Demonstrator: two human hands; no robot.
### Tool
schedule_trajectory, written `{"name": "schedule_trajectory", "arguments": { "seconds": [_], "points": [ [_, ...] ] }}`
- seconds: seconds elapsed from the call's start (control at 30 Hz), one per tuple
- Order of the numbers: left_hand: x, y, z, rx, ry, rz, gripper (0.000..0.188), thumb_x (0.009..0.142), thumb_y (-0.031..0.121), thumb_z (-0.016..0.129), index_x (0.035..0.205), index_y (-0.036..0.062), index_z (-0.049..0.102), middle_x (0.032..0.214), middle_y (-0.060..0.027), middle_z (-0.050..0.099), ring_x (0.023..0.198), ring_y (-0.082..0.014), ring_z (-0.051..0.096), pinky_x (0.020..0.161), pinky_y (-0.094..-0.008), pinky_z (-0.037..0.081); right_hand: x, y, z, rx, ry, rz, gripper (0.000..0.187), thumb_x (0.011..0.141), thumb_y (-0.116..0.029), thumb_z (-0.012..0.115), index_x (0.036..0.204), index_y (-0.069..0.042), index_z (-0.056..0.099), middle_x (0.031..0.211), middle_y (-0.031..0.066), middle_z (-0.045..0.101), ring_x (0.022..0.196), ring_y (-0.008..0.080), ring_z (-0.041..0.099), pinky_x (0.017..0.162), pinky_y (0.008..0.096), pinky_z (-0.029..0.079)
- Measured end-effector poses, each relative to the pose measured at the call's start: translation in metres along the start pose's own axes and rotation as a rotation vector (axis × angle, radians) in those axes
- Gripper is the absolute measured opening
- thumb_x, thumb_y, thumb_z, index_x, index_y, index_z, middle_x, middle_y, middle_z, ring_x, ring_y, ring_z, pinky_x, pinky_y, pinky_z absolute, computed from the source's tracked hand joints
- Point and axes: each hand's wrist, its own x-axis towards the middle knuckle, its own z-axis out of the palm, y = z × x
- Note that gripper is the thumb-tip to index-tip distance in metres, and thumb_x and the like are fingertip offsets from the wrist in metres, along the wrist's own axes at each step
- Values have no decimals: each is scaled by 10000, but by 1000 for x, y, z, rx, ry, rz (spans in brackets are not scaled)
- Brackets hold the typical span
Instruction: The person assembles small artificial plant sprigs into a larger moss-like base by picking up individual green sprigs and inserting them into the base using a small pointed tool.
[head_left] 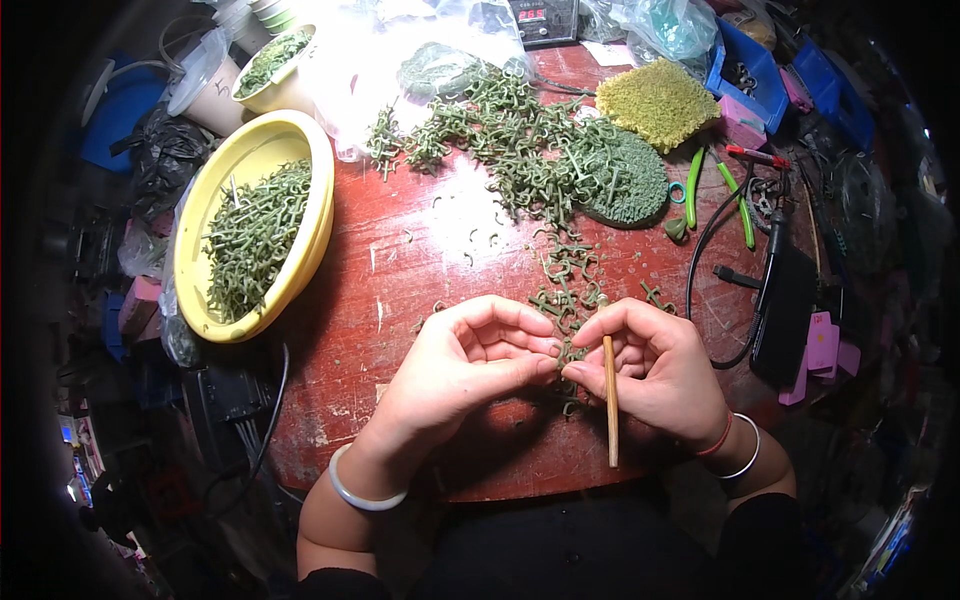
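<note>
My left hand is at the near middle of the table, its thumb and fingers closed in a pinch. At its fingertips is a small curled green piece. Opposite it, my right hand has a slim wooden stick running down through its closed fingers. The thumb and index tip of that hand meet the same green piece. Just beyond the fingertips, more curled green pieces trail up to a large heap. What lies under the hands is partly hidden.
A tilted yellow basin with many green pieces is at left. A round green pad, a yellow spongy mat, green-handled pliers, a black cable and blue bins lie far right on the red table.
</note>
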Motion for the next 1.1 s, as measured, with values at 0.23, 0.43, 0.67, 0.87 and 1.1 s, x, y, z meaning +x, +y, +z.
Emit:
{"name": "schedule_trajectory", "arguments": {
  "seconds": [0.23,0.43,0.67,0.87,1.1],
  "points": [
    [1,-2,-1,-5,4,3,300,892,-63,737,1171,-67,625,1087,-134,703,1027,-174,703,941,-301,589,0,1,0,2,3,-16,213,876,-63,815,1016,-12,662,785,-33,686,650,-55,554,535,133,420],
    [1,-2,0,-11,1,2,300,893,-64,735,1172,-67,625,1085,-136,703,1023,-175,704,940,-301,591,0,0,-1,10,-3,-16,203,881,-51,806,1019,-10,663,791,-32,683,652,-55,551,532,132,415],
    [0,-2,-1,-5,2,10,292,899,-59,731,1170,-68,625,1081,-137,703,1021,-177,706,936,-300,593,1,-2,-1,-8,-13,-18,203,885,-58,806,1018,-11,660,783,-31,679,641,-57,539,524,132,403],
    [0,-1,-6,-8,5,-4,286,900,-58,730,1166,-67,625,1079,-136,702,1012,-181,711,937,-306,597,0,0,3,-19,36,-77,206,893,-85,809,1007,-11,654,743,-17,680,634,-32,568,519,155,423],
    [0,0,-5,0,39,39,315,884,-86,732,1179,-57,627,1097,-161,717,988,-206,726,916,-336,612,0,-17,-11,-419,125,-331,195,910,-156,793,932,-15,660,676,110,653,579,141,645,524,306,468]
  ]
}}
